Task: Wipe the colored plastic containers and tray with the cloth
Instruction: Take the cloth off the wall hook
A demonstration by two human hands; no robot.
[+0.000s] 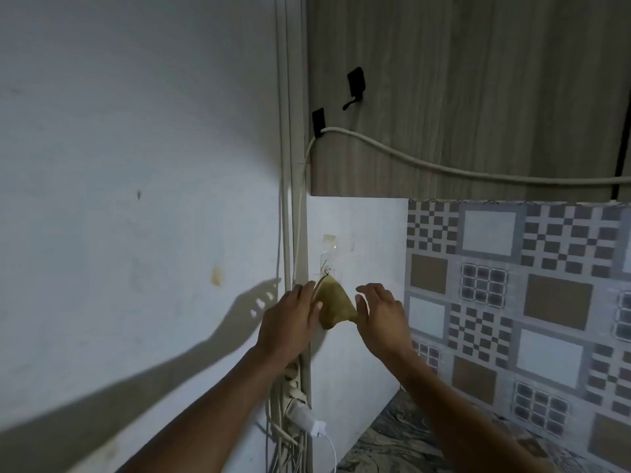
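Left hand (290,319) – fingers on cloth (336,305) | right hand (380,314) – spread, beside | cloth on hook (327,269)

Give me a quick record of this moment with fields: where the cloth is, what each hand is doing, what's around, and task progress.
cloth: yellow-green cloth hanging from clear wall hook
left hand: touching the cloth's left edge, fingers extended
right hand: at the cloth's right edge, fingers curled; grip unclear
surroundings: white wall, patterned tiles, wooden cabinet, white cable, power strip
containers and tray: not in view
progress: cloth on hook, no wiping visible
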